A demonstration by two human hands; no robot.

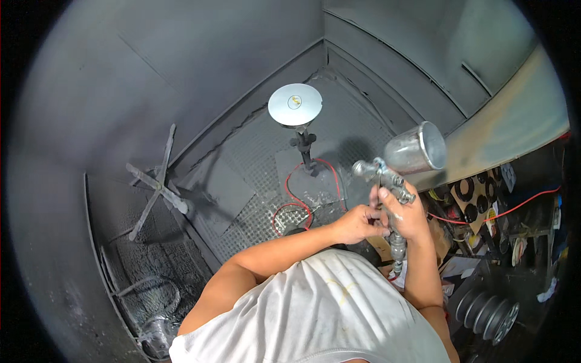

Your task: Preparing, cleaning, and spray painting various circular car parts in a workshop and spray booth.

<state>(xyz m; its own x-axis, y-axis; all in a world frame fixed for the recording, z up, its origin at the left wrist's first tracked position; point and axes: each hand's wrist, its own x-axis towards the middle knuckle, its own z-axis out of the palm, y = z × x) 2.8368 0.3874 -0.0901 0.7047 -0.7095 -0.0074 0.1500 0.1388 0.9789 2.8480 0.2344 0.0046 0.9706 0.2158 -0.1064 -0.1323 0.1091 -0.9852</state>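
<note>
Spray gun (pixel 388 176) sits in the right hand (pixel 408 215), which is wrapped round its handle, in front of the person and to the right of the pale round disc (pixel 295 104). The left hand (pixel 362 224) is beside the grip with fingers curled narrow; I cannot tell whether it pinches anything. Metal by its look, the gun should feel stiff and fairly weighty, probably top-heavy, with the wide cup (pixel 404 152) above the body. The handle is likely the best hold; the cup's smooth, curved wall would probably slip
</note>
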